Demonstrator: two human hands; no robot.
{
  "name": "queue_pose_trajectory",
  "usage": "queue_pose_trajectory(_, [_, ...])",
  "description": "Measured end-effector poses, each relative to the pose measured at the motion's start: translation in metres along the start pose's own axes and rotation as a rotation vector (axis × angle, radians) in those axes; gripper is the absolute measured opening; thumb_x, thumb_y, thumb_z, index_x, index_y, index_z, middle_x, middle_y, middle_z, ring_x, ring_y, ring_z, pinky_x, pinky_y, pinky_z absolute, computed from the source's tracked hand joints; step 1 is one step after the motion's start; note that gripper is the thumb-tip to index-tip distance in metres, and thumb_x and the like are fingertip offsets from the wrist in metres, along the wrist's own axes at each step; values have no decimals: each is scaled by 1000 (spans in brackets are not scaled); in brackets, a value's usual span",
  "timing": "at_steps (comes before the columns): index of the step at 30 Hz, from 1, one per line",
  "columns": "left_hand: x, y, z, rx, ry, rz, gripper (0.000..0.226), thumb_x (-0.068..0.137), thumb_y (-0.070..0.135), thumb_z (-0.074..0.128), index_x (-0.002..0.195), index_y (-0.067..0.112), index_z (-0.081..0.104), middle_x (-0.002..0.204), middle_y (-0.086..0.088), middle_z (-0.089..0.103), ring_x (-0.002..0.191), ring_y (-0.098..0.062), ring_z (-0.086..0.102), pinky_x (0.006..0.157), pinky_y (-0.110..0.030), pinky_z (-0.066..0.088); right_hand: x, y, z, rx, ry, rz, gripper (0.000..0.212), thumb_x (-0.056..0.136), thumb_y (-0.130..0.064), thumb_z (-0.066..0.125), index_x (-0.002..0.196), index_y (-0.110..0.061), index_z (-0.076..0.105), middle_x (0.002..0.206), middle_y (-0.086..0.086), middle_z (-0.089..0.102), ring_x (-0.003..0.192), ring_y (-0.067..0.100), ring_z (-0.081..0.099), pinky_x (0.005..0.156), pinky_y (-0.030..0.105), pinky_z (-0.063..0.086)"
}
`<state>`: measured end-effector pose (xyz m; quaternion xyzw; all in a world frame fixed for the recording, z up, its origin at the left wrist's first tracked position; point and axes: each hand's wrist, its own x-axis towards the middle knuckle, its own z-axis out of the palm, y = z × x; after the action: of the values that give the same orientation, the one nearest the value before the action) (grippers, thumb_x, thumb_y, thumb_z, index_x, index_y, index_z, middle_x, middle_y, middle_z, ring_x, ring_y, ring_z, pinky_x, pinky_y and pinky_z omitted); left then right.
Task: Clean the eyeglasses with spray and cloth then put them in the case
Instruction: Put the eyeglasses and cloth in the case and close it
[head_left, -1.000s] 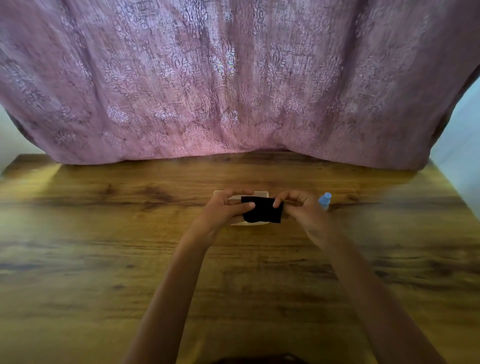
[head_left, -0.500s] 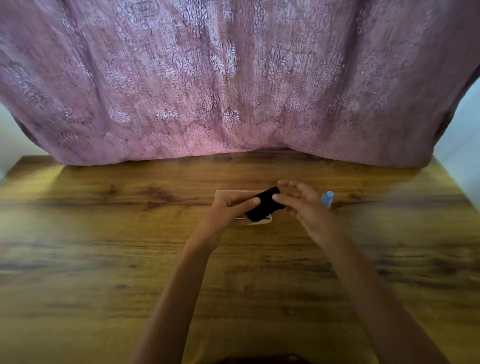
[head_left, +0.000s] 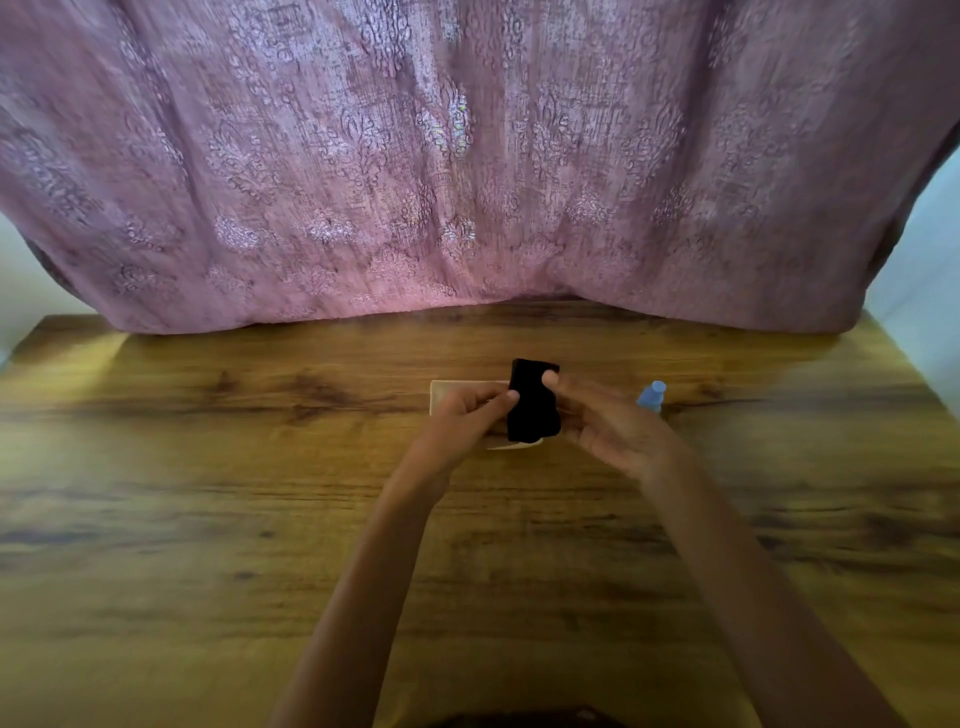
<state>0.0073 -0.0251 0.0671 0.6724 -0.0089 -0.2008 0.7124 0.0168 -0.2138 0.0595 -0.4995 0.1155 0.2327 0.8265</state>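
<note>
Between my two hands, over the middle of the desk (head_left: 208, 519), was the black cloth (head_left: 532, 402), bunched up and standing more or less on end. My left hand (head_left: 467, 421) had it pinched from the left side with thumb and fingers closed on it, and my right hand (head_left: 608, 421) was loosely open against its right edge, thumb up near the top. Honestly couldn't tell if the eyeglasses were wrapped inside, nothing of them showed. The pale case (head_left: 457, 397) sat on the desk right behind my left hand, partly hidden by it, and the little blue spray bottle (head_left: 652, 397) stood just off to the right. Pink curtain (head_left: 467, 156) hung at the back. Tip for this step, I reckon: keep the cloth spread flat over the lens rather than wadded, and rub gently with fingertips either side.
</note>
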Motion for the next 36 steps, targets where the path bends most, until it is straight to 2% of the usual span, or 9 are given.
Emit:
queue_pose_trajectory(5, [-4, 1, -1, -26, -2, 21, 18, 94, 29, 58, 94, 23, 75, 93, 1, 76, 88, -12, 72, 66, -15, 52, 0, 6, 1, 5, -47, 86, 58, 69, -16, 82, 121, -2, 64, 116, 13, 69, 105, 24, 67, 85, 30, 57])
queue_pose_trajectory(9, [-4, 0, -2, -38, -10, 22, 15, 93, 20, 59, 102, 20, 72, 94, 2, 76, 89, -14, 72, 67, -17, 53, 4, 7, 2, 141, -3, 14, 40, 75, -3, 75, 114, -5, 67, 106, 12, 72, 91, 20, 71, 79, 29, 59])
queue_pose_trajectory(12, [-3, -1, -1, -64, 29, 24, 16, 94, 16, 58, 105, 16, 69, 91, 0, 76, 85, -14, 72, 65, -18, 54, 4, 9, 2, 113, -15, 30, 34, 72, -14, 81, 104, -7, 74, 104, 10, 72, 94, 19, 70, 82, 28, 57])
queue_pose_trajectory(16, [-3, 0, 0, -67, 42, 14, 18, 94, 17, 58, 107, 12, 69, 93, -3, 76, 86, -17, 73, 65, -20, 55, 1, 15, 4, 25, -27, 95, 27, 65, -19, 84, 91, -12, 79, 103, 9, 74, 93, 17, 71, 72, 23, 57])
queue_pose_trajectory(23, [-1, -1, -6, -67, 40, -21, 25, 91, 13, 61, 116, 10, 64, 99, -11, 75, 90, -23, 72, 72, -25, 58, 2, 17, 9, -12, -6, -119, 32, 73, -3, 75, 104, -11, 72, 102, 6, 74, 94, 18, 71, 72, 24, 58])
queue_pose_trajectory(25, [0, -3, -6, -95, 51, -30, 23, 92, 11, 59, 114, 13, 65, 98, -11, 75, 89, -23, 72, 72, -26, 58, 2, 17, 11, -52, -2, -175, 22, 78, 2, 69, 91, -14, 76, 95, 4, 75, 91, 16, 71, 69, 22, 56])
queue_pose_trajectory(29, [0, -6, -8, -147, 65, -65, 21, 95, 14, 51, 105, 15, 69, 101, -13, 74, 94, -24, 71, 74, -27, 58, 1, 20, 12, -221, 30, -258, 32, 88, 4, 58, 79, -21, 75, 88, -1, 74, 91, 15, 69, 77, 26, 56])
queue_pose_trajectory(33, [0, -4, -10, -168, 35, -135, 28, 82, 42, 62, 97, 20, 73, 102, -12, 74, 97, -24, 71, 78, -30, 57, 0, 21, 12, -505, 83, -335, 39, 89, 1, 58, 74, -31, 74, 90, -10, 73, 94, 10, 67, 90, 33, 53])
queue_pose_trajectory(36, [-1, -8, -12, -181, 17, -84, 24, 85, 37, 68, 99, 18, 69, 104, -11, 73, 98, -26, 70, 78, -29, 58, 0, 22, 13, -603, 113, -361, 37, 89, -1, 56, 75, -30, 73, 92, -5, 72, 96, 15, 65, 92, 39, 53])
